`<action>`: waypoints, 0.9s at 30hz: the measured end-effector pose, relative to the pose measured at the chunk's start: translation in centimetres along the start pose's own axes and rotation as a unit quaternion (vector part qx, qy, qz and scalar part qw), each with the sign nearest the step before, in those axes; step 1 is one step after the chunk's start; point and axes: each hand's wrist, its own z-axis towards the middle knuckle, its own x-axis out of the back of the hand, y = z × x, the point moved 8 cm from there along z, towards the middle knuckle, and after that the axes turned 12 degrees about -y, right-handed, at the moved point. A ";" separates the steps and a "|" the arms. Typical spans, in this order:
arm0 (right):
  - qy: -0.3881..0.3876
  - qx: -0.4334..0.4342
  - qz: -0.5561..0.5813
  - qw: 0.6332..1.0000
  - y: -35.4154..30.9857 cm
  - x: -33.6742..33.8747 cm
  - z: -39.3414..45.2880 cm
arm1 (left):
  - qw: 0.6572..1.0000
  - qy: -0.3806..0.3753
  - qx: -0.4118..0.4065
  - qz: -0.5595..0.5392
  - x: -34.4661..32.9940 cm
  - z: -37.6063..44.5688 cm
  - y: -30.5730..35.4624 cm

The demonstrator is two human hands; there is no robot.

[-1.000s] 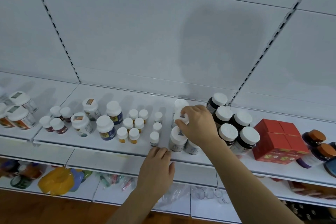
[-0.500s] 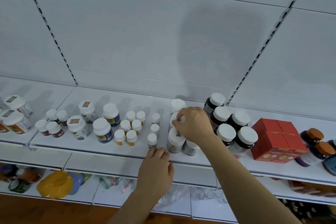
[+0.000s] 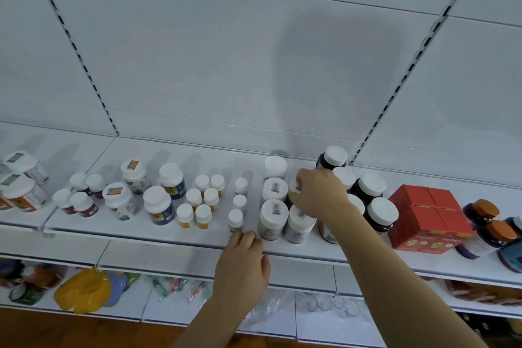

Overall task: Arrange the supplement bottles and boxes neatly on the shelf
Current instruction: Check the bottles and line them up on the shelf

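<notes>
Shelf (image 3: pixel 169 230) holds rows of white-capped bottles, red boxes (image 3: pixel 426 213) at right. Since a second ago the right hand (image 3: pixel 319 195) has slid rightward off the back bottles, exposing a neat column of three white bottles (image 3: pixel 274 192). It now curls over a bottle (image 3: pixel 296 188) in the second column, fingertips pinching its cap. Left hand (image 3: pixel 243 263) stays on the shelf's front edge, fingers together, holding nothing. Likely the second column is being lined up.

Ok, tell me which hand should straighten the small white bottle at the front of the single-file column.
Left. The left hand rests on the shelf edge, fingertips just below that small white bottle. The right hand is busy gripping a white-capped bottle farther right.
</notes>
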 end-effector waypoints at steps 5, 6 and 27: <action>-0.017 -0.011 0.015 1.000 0.1 0.2 0.2 | 1.000 0.001 -0.010 -0.004 0.2 -0.2 0.0; -0.008 -0.010 0.016 1.000 0.2 0.6 0.0 | 1.000 0.002 -0.014 -0.002 0.2 -0.3 0.0; 0.252 0.031 0.590 0.766 0.1 5.2 -15.4 | 0.748 0.206 -0.021 -0.631 13.5 -4.7 5.4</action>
